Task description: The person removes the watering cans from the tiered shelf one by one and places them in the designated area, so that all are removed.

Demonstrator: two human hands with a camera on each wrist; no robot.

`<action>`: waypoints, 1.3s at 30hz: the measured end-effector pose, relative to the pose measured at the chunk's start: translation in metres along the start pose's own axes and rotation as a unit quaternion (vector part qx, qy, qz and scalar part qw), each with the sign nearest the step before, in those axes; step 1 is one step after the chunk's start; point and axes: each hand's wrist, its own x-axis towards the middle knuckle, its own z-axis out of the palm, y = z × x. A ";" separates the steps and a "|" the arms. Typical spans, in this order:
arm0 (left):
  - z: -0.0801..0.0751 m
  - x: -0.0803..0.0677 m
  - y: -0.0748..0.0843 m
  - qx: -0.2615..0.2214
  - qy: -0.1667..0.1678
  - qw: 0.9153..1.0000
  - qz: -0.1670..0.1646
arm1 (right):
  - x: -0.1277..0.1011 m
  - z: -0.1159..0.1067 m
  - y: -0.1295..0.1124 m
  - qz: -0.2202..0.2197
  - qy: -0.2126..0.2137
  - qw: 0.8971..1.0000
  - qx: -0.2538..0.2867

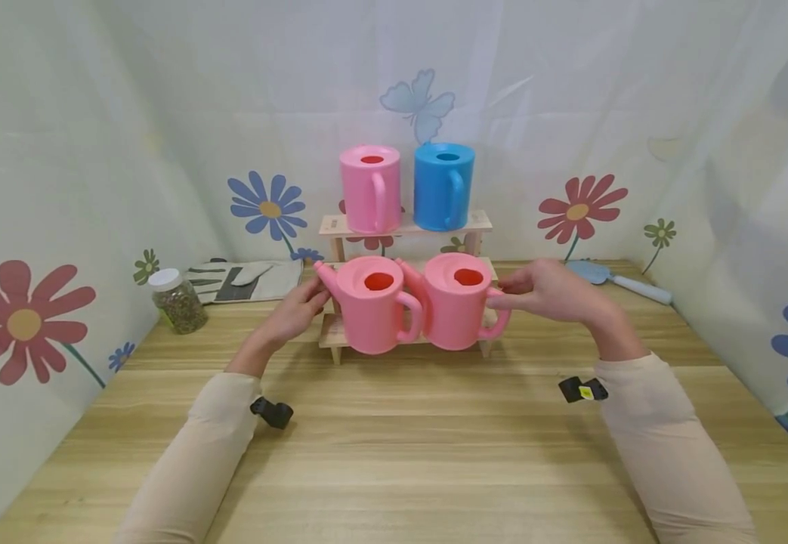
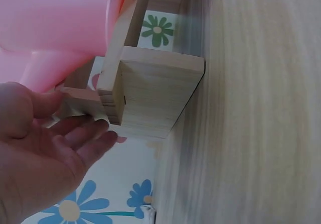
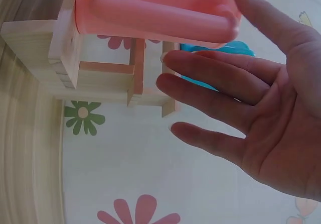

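Two pink watering cans stand side by side on the lower step of a wooden stand (image 1: pixel 330 332): a left one (image 1: pixel 369 321) and a right one (image 1: pixel 453 321). Both spouts point left, both handles right. My left hand (image 1: pixel 292 313) is at the left can's spout; in the left wrist view its fingers are loosely extended beside the step's end, thumb close to the spout. My right hand (image 1: pixel 560 291) reaches to the right can's handle (image 3: pixel 165 15). Its fingers spread out straight beside that handle in the right wrist view, not wrapped round it.
On the upper step sit another pink watering can (image 1: pixel 360 193) and a blue one (image 1: pixel 434 193). A jar of dried bits (image 1: pixel 183 306) and gardening gloves (image 1: pixel 278 281) lie at the back left. A light-blue trowel (image 1: pixel 638 287) rests at the back right, before a flowered curtain (image 1: pixel 502 91).
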 end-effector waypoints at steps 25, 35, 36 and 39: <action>0.004 0.002 -0.003 -0.129 0.032 0.990 -0.043 | -0.001 0.003 -0.007 0.006 0.044 0.999 0.026; 0.002 0.001 -0.004 -0.138 0.025 0.989 -0.051 | -0.022 -0.018 -0.021 0.001 0.088 0.996 0.026; 0.002 0.001 -0.004 -0.138 0.026 0.989 -0.052 | -0.025 -0.021 -0.023 0.005 0.093 0.995 0.023; 0.002 0.001 -0.004 -0.136 0.027 0.989 -0.052 | -0.037 -0.031 -0.026 0.028 0.108 0.994 0.019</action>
